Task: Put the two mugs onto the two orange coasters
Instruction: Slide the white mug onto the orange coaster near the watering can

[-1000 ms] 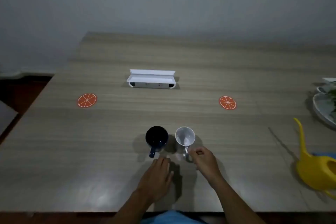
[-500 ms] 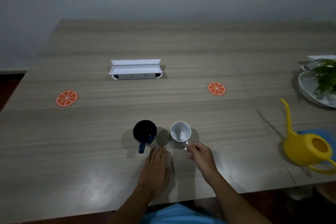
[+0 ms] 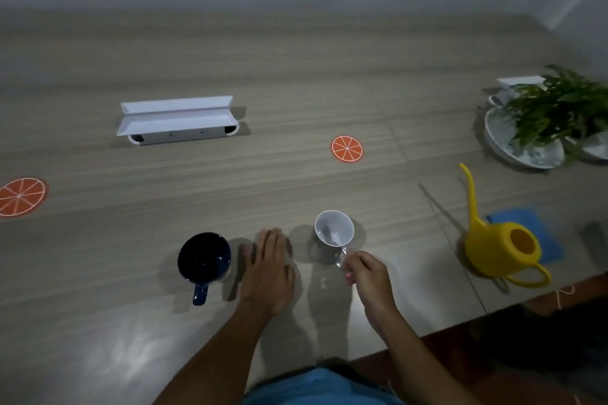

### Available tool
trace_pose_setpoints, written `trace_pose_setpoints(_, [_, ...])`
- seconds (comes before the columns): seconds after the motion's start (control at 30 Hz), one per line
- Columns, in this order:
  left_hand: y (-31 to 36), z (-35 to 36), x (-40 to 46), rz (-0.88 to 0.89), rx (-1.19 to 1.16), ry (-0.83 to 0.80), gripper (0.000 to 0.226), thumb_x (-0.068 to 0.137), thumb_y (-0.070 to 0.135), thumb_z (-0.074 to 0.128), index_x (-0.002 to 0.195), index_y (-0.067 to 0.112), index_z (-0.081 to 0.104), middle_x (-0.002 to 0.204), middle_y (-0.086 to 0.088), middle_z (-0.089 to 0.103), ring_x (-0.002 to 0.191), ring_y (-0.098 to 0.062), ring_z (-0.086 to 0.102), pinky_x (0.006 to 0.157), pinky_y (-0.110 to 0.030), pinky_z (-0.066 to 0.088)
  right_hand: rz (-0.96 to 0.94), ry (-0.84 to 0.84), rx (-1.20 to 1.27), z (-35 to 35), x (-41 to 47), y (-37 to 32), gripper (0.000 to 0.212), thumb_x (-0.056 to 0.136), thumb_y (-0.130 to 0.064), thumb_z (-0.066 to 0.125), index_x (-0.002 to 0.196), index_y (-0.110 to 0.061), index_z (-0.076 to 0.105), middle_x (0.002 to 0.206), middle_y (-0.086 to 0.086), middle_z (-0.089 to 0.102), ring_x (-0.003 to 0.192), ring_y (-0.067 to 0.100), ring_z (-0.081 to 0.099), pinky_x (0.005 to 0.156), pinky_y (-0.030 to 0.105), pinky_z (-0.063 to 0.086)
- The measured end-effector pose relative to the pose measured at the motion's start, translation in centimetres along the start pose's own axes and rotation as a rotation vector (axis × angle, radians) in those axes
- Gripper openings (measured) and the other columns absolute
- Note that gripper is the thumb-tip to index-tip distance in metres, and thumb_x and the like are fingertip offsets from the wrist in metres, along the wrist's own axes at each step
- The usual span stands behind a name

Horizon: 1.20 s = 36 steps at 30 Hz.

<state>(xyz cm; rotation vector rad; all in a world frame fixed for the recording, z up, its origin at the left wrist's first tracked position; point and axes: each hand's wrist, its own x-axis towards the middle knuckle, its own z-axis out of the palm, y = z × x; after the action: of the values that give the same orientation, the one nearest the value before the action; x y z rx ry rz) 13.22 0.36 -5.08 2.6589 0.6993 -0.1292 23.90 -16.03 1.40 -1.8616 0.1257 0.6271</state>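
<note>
R hand is pinched on the handle of the white mug, lower centre of frame, fingers curled tight around it. Mug looks tilted, mouth facing the camera; can't tell if the base is off the table or just tipping. Inside looks empty.

L hand lies flat, palm down, fingers spread, holding nothing. It sits between the two mugs, just right of the dark blue mug, not touching it afaict. Blue mug is upright, handle pointing toward the bottom edge of frame, interior too dark to read but prob empty.

Key relation: right orange coaster lies up-frame and barely right of the white mug, nothing between them. So a straight push away from the body, R hand is the near one. Left orange coaster sits at far left edge, well apart from the blue mug, up and left of it. L hand is nearer that side, but needs to get to the handle first, which is left of and below the hand.

Both coasters bare. Task approx at first pickup, neither mug placed.

Clutter, none in path: white folded box upper left-centre, yellow watering can on a blue cloth at right, potted plant upper right.
</note>
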Motion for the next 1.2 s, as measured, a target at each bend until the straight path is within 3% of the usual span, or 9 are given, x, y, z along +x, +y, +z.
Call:
trace_pose_setpoints(0.1, [0.4, -0.5, 3.4, -0.098, -0.039, -0.013, 0.074, 0.097, 0.051, 0.019, 0.158, 0.010, 0.013, 0.169, -0.010, 0.012, 0.156, -0.032, 0.004, 0.120, -0.068, 0.004, 0.008, 0.018, 0.039, -0.2, 1.0, -1.1, 0.030, 0.095, -0.022, 0.063, 0.067, -0.011, 0.069, 0.068, 0.000, 0.067, 0.063, 0.017, 0.052, 0.066, 0.037, 0.044])
trace_pose_setpoints(0.23, [1.1, -0.9, 8.5, -0.204, -0.099, 0.013, 0.076, 0.097, 0.059, 0.031, 0.158, 0.019, 0.008, 0.170, -0.006, 0.003, 0.156, -0.032, 0.000, 0.115, -0.073, 0.004, -0.015, 0.050, 0.104, 0.1, 3.0, -3.0, 0.028, 0.097, -0.017, 0.061, 0.070, -0.013, 0.070, 0.074, 0.015, 0.068, 0.066, 0.020, 0.053, 0.069, 0.039, 0.045])
trace_pose_setpoints(0.3, [1.7, -0.8, 10.3, -0.290, -0.118, 0.025, 0.076, 0.096, 0.062, 0.028, 0.158, 0.020, 0.009, 0.170, -0.005, 0.003, 0.156, -0.032, 0.000, 0.113, -0.075, 0.008, -0.015, 0.069, 0.128, 0.6, 4.3, -3.9, 0.029, 0.097, -0.017, 0.061, 0.070, -0.012, 0.069, 0.077, 0.018, 0.068, 0.066, 0.021, 0.051, 0.070, 0.038, 0.044])
trace_pose_setpoints(0.43, [2.6, -0.4, 11.8, -0.421, -0.080, 0.081, 0.078, 0.095, 0.065, 0.024, 0.158, 0.019, 0.015, 0.169, -0.004, 0.014, 0.156, -0.030, 0.008, 0.112, -0.072, 0.013, -0.036, 0.087, 0.147, 1.4, 7.3, -5.5, 0.029, 0.098, -0.017, 0.060, 0.070, -0.012, 0.068, 0.077, 0.011, 0.067, 0.067, 0.020, 0.050, 0.068, 0.035, 0.043])
trace_pose_setpoints(0.67, [2.5, 0.3, 12.5, -0.482, -0.101, 0.135, 0.078, 0.091, 0.067, 0.040, 0.156, 0.025, 0.023, 0.167, 0.002, 0.024, 0.155, -0.025, 0.013, 0.115, -0.068, 0.012, -0.093, 0.150, 0.205, 3.2, 14.0, -8.2, 0.028, 0.099, -0.009, 0.057, 0.075, -0.017, 0.070, 0.066, -0.007, 0.066, 0.067, 0.017, 0.051, 0.067, 0.035, 0.043])
trace_pose_setpoints(0.9, [2.3, 0.3, 12.6, -0.507, -0.101, 0.124, 0.079, 0.091, 0.068, 0.038, 0.156, 0.027, 0.022, 0.168, 0.004, 0.021, 0.156, -0.023, 0.011, 0.118, -0.067, 0.009, -0.124, 0.236, 0.313, 4.8, 19.9, -11.1, 0.030, 0.098, -0.013, 0.060, 0.071, -0.021, 0.069, 0.069, -0.003, 0.065, 0.060, 0.007, 0.050, 0.057, 0.021, 0.041])
trace_pose_setpoints(1.2, [2.3, 0.5, 12.8, -0.520, -0.112, 0.123, 0.081, 0.089, 0.067, 0.045, 0.157, 0.029, 0.021, 0.168, 0.006, 0.021, 0.156, -0.021, 0.010, 0.118, -0.067, 0.008, -0.104, 0.316, 0.301, 4.9, 22.5, -10.6, 0.028, 0.098, -0.016, 0.059, 0.072, -0.022, 0.069, 0.063, -0.009, 0.066, 0.060, 0.010, 0.050, 0.061, 0.028, 0.043])
